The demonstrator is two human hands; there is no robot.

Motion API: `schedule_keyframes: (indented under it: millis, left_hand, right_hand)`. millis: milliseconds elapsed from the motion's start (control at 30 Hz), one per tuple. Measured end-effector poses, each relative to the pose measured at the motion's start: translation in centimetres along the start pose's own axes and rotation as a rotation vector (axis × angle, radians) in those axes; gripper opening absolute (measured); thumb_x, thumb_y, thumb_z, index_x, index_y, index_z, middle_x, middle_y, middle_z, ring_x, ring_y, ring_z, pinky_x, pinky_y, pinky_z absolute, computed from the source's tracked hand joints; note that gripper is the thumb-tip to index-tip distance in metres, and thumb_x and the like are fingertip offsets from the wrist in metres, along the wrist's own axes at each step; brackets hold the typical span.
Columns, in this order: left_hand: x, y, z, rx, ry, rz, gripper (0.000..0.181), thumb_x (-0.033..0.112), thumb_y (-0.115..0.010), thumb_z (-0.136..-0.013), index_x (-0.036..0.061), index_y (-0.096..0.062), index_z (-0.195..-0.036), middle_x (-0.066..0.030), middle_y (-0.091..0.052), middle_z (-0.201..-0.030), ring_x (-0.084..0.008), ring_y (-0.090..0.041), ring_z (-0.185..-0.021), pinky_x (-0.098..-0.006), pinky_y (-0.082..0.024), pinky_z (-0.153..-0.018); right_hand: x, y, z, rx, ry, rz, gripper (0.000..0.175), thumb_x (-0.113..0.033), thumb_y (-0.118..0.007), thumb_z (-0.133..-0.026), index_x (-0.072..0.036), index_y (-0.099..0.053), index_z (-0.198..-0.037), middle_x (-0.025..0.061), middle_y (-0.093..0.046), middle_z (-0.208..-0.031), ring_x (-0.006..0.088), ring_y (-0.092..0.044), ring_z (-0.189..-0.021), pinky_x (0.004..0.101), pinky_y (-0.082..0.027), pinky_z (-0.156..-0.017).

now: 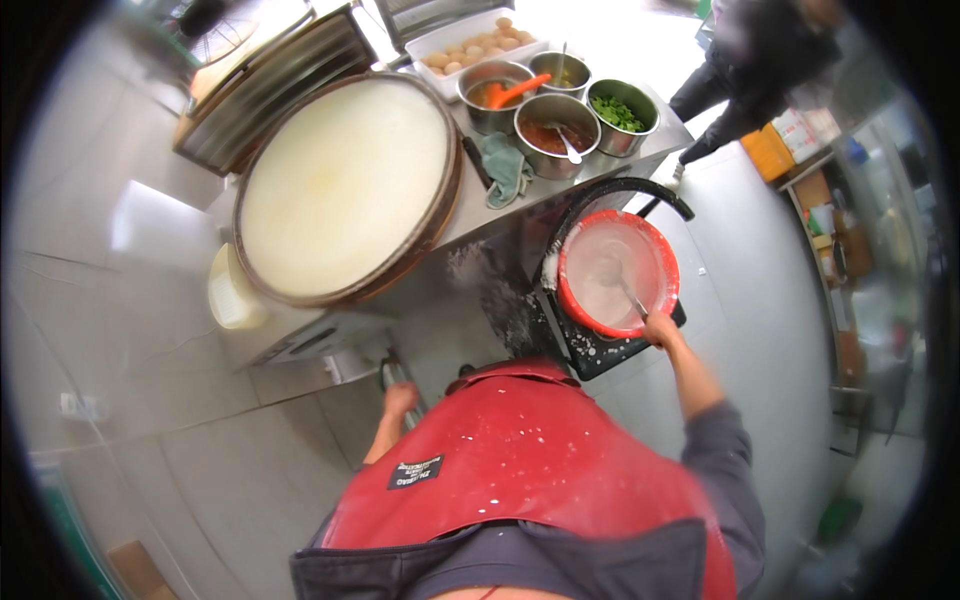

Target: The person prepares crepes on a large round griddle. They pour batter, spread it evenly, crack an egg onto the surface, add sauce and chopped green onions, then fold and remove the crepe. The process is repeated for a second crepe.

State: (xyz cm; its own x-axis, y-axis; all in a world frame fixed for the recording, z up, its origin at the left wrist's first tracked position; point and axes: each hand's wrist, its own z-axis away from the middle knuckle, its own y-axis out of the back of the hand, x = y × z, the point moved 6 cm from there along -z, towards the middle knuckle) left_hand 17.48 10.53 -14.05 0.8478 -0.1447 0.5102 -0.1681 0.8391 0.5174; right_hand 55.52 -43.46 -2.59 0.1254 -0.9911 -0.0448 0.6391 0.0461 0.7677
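Observation:
My right hand [660,330] is closed on the handle of a metal ladle [634,298], whose bowl end dips into pale batter in a red plastic bucket [673,259]. Low on the other side, my left hand [400,397] is closed by a metal bar-like thing; whether it grips it I cannot tell. A large round griddle [337,180] lies at the left of the counter with a pale, smooth layer over its surface. Between griddle and pots are a green cloth [505,171] and a dark handle [475,161].
Steel pots of red sauce [556,135], chopped greens [616,112] and other sauces stand on the counter [480,214]. Behind them is a tray of eggs [480,49]. The bucket rests on a black stand [600,356] beside a curved black tube [637,184]. A person [765,67] stands beyond.

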Motion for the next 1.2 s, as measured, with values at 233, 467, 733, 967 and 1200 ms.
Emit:
schedule_keyframes:
  millis: [233, 467, 733, 967, 1200]
  left_hand:
    - [-1.8, -0.4, -0.5, -0.010, -0.165, 0.043, 0.014, 0.008, -0.062, -0.075, 0.0005, -0.070, -0.085, -0.0057, -0.064, -0.066, -0.0146, -0.058, -0.054, -0.0303, -0.045, -0.046]
    - [-5.3, -4.2, -3.7, -0.037, 0.159, 0.402, 0.016, 0.009, -0.055, -0.083, -0.0004, -0.063, -0.073, -0.0057, -0.056, -0.059, -0.0146, -0.051, -0.047, -0.0287, -0.037, -0.041]
    - [-3.9, -4.1, -2.5, -0.027, 0.176, 0.428, 0.015, 0.010, -0.058, -0.082, -0.0023, -0.066, -0.081, -0.0088, -0.061, -0.065, -0.0188, -0.057, -0.053, -0.0358, -0.043, -0.044]
    - [-3.3, -3.6, -2.6, -0.018, 0.139, 0.427, 0.015, 0.008, -0.057, -0.083, -0.0034, -0.066, -0.081, -0.0106, -0.061, -0.068, -0.0197, -0.057, -0.052, -0.0349, -0.043, -0.044]
    - [-3.2, -4.8, -5.0, -0.142, 0.185, 0.406, 0.014, 0.007, -0.055, -0.084, -0.0023, -0.065, -0.082, -0.0087, -0.059, -0.066, -0.0180, -0.055, -0.051, -0.0327, -0.041, -0.042]
  right_hand:
    - [-0.5, -0.8, -0.2, -0.414, 0.070, -0.189, 0.013, -0.003, -0.064, -0.073, 0.000, -0.066, -0.085, 0.0090, -0.055, -0.057, 0.0185, -0.052, -0.045, 0.0320, -0.040, -0.040]
    - [2.5, -2.2, -1.9, -0.066, -0.003, 0.040, 0.031, -0.018, -0.055, -0.075, 0.001, -0.069, -0.095, 0.0213, -0.069, -0.086, 0.0296, -0.069, -0.079, 0.0392, -0.055, -0.065]
    - [0.7, -2.8, -3.6, -0.309, 0.064, -0.259, 0.033, -0.016, -0.060, -0.076, -0.003, -0.069, -0.106, 0.0151, -0.065, -0.068, 0.0228, -0.061, -0.056, 0.0395, -0.050, -0.054]
    - [2.9, -1.7, -2.7, 0.121, 0.191, 0.187, 0.023, -0.017, -0.058, -0.075, -0.005, -0.071, -0.091, 0.0112, -0.064, -0.066, 0.0232, -0.063, -0.058, 0.0374, -0.050, -0.053]
    - [1.3, -2.9, -3.3, -0.287, 0.021, -0.446, 0.019, -0.017, -0.060, -0.076, -0.005, -0.071, -0.086, 0.0122, -0.063, -0.064, 0.0219, -0.057, -0.053, 0.0369, -0.045, -0.048]
